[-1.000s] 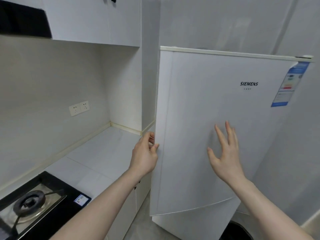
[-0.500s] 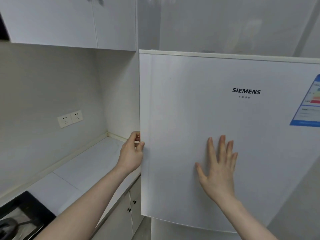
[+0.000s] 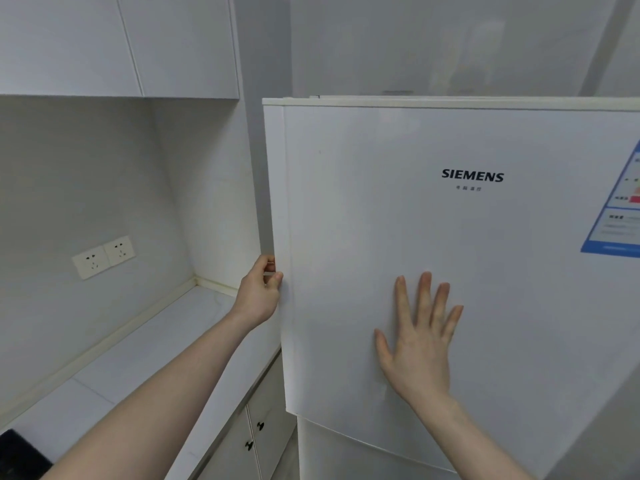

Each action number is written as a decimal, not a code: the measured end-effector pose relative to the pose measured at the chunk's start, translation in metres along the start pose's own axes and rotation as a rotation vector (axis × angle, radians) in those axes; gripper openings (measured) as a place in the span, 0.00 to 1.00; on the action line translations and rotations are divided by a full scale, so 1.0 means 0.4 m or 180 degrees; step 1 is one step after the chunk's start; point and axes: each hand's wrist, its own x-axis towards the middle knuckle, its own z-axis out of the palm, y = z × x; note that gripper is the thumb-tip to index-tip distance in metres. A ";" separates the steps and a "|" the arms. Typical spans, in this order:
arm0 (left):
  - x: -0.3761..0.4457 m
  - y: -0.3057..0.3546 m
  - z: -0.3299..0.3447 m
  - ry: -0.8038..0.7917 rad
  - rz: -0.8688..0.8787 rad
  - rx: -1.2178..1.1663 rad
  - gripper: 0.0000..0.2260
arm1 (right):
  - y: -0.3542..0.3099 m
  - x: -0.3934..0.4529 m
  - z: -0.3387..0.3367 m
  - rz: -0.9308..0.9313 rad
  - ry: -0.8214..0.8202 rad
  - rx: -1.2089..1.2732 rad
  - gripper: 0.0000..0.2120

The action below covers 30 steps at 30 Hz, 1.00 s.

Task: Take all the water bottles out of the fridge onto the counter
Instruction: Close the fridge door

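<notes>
1. At the fridge door's [image 3: 433, 237] left edge: left hand [image 3: 258, 294] grips the edge, fingers curled round it w/ thumb on the front face. No real change in that grip vs. 1 s ago; same hold, same height on the edge.

2. Right hand [image 3: 420, 344] is flat on the door front, fingers straight and slightly spread, holding nothing. A sec ago it looked just off the panel w/ fingers fanned; by half a sec ago it lay flat, and it's the same now.

3. Door fills more of the view than before and faces the camera more squarely; stove that showed at lower left is nearly out of frame, only a dark corner [image 3: 19, 452] left. Reads as the person stepping in closer, tho can't rule out the door swinging.

4. Can't tell if the door is cracked open or fully closed; no interior visible either way.

5. Water bottles: not in view. Presumably inside the fridge behind this door, but nothing confirms it.

6. Counter [image 3: 156, 344] sits just left of the fridge, under the wall sockets [image 3: 104, 256]; no bottles on it.

7. Meaning for task: at step one, opening. Zero bottles moved. Likely next is pulling w/ the left hand; flat right palm may steady or resist the door.
</notes>
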 end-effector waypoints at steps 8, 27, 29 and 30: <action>0.086 0.011 0.059 0.0066 -0.0066 0.0026 0.09 | 0.012 0.038 0.040 0.0021 -0.0037 -0.0173 0.51; 0.007 -0.014 0.141 0.0208 0.0378 0.0805 0.38 | 0.023 0.050 0.066 0.0004 -0.0149 -0.0260 0.55; -0.033 -0.021 0.164 0.0085 0.0637 0.1143 0.45 | 0.024 0.049 0.064 -0.0017 -0.0140 -0.0275 0.55; -0.046 -0.020 0.174 0.0049 0.0691 0.1267 0.46 | 0.025 0.048 0.064 -0.0029 -0.0114 -0.0262 0.55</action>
